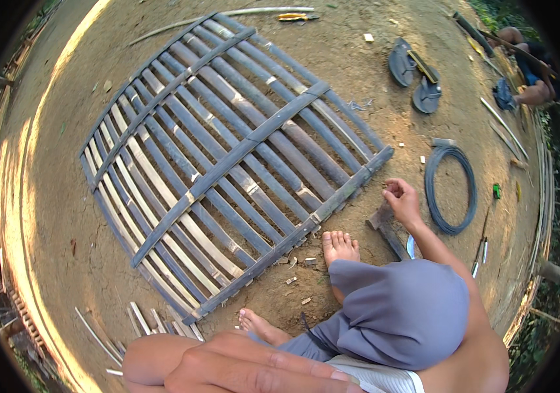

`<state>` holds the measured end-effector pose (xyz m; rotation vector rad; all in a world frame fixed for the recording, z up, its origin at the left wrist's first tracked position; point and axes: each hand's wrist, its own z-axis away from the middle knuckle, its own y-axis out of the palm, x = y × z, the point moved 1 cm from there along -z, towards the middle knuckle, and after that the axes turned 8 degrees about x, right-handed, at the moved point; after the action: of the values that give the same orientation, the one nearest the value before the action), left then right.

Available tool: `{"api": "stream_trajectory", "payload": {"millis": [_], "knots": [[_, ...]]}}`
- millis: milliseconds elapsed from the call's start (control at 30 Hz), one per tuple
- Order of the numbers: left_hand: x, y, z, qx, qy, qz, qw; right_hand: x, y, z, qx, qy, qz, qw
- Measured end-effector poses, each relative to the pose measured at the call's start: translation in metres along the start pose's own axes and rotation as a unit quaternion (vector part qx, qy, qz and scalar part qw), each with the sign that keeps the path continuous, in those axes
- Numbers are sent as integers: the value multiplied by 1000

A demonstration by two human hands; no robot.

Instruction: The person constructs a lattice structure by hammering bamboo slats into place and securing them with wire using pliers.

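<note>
A large lattice panel of split bamboo slats (227, 157) is laid flat on the bare earth ground (50, 216) and fills the upper left and centre of the frame. Its lower right edge strip runs diagonally just beside a bare foot (340, 247) seen at centre right; a second bare foot (260, 325) is seen lower down, near the panel's bottom corner.

The right hand (403, 200) is stretched out to the right of centre, its fingers curled loosely inward above the ground; whether anything small is pinched in them cannot be told. Just below it a wooden-handled tool (388, 230) is lying on the ground, and a coil of dark wire (450, 190) is seen just to its right.

The left hand (253, 370) is seen at the bottom edge, laid flat with fingers extended over the left forearm or knee, and nothing is held in it.

A pair of dark sandals (414, 75) is left in the upper right, and short bamboo offcuts (155, 321) are scattered at lower left.
</note>
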<state>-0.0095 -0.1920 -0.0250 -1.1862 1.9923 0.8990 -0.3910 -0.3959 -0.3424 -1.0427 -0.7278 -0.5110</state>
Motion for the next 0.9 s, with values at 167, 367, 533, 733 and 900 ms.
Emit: {"api": "stream_trajectory", "payload": {"millis": [167, 367, 533, 733, 900], "knots": [[59, -25, -15, -124, -197, -151, 961, 116, 31, -54, 69, -104, -178, 976], [309, -100, 0, -325, -426, 52, 843, 217, 63, -111, 160, -374, -16, 914], [364, -171, -6, -406, -462, -259, 745, 223, 88, -230, 211, -457, 74, 861], [388, -245, 18, -318, -359, -671, 566, 183, 68, -582, -60, -441, 437, 782], [400, -248, 20, -383, -351, -622, 587, 131, 17, -809, -132, -300, 582, 744]]}}
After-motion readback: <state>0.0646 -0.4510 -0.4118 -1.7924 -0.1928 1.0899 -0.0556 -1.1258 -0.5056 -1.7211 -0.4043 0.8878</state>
